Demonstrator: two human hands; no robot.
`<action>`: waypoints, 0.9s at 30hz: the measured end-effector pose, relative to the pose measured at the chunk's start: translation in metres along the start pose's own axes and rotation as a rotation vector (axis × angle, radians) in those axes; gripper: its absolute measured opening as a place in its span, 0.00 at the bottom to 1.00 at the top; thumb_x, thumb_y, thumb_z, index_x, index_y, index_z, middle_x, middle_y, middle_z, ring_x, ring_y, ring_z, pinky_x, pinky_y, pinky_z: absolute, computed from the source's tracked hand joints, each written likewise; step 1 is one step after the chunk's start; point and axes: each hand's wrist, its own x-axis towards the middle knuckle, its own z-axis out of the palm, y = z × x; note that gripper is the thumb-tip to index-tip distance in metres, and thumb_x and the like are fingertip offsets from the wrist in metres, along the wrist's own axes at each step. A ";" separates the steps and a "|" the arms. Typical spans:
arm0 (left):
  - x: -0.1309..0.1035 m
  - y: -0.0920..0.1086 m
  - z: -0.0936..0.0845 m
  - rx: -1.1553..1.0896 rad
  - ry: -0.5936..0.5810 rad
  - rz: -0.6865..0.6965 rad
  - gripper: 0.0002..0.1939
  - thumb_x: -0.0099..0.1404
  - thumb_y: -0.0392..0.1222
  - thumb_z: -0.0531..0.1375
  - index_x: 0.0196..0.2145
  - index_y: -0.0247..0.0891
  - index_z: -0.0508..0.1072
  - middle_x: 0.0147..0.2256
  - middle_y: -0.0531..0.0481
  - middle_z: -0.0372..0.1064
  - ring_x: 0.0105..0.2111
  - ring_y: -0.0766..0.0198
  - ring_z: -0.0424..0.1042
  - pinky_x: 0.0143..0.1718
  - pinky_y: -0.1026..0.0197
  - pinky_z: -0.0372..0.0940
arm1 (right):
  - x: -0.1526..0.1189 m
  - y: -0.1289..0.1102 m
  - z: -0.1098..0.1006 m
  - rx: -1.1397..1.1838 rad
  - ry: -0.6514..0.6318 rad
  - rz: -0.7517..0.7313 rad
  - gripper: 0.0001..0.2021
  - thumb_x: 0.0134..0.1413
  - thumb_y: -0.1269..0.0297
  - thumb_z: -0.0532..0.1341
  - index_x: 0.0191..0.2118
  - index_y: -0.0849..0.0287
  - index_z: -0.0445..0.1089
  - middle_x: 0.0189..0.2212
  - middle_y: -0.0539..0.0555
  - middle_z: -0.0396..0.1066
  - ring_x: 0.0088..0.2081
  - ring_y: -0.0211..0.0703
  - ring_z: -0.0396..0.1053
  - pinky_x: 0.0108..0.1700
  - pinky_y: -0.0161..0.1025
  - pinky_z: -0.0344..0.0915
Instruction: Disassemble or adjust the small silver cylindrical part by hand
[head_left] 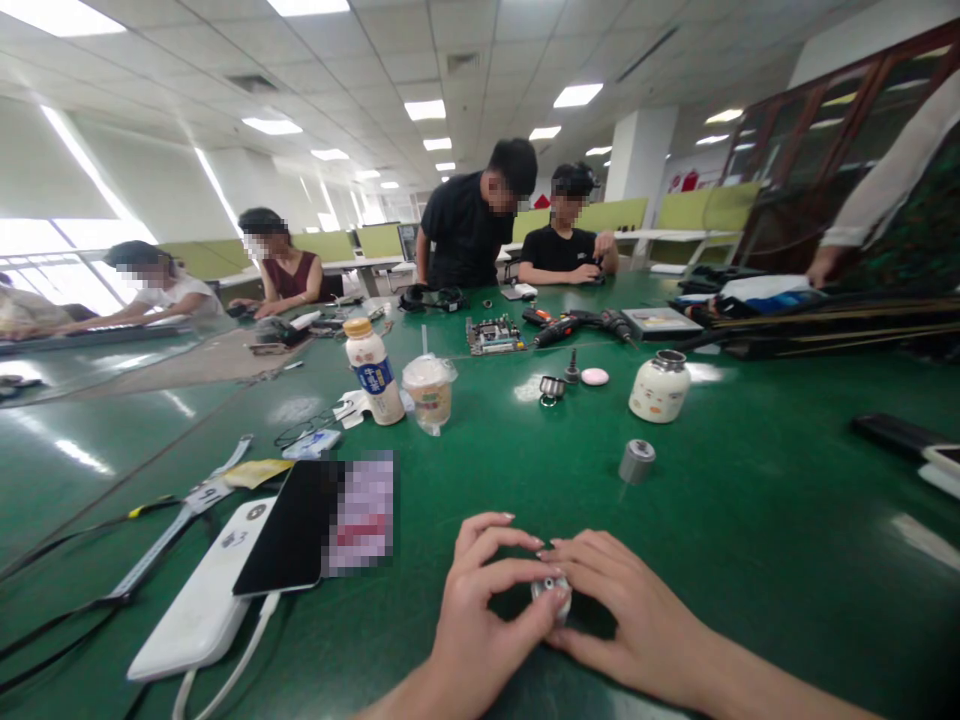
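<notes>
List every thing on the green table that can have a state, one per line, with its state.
small metal part: pinched between left hand and right hand
cream flask: upright, lid off
grey cap: standing apart on the table
milk bottle: upright, capped
sealed cup: upright, straw in
phone: screen dark, lying on white power bank

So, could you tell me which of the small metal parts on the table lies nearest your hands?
The grey metal cylinder, standing alone just beyond the fingers; the other metal parts sit farther back beside the cream flask.

Single head-worn view, forward and down across the green table, hands near.
</notes>
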 end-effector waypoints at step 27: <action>-0.003 0.005 -0.004 -0.097 -0.161 -0.036 0.15 0.65 0.32 0.58 0.44 0.48 0.79 0.45 0.47 0.75 0.52 0.52 0.64 0.55 0.46 0.59 | 0.001 0.001 0.000 0.004 0.005 -0.003 0.17 0.54 0.58 0.66 0.49 0.55 0.70 0.46 0.55 0.73 0.46 0.49 0.68 0.49 0.47 0.63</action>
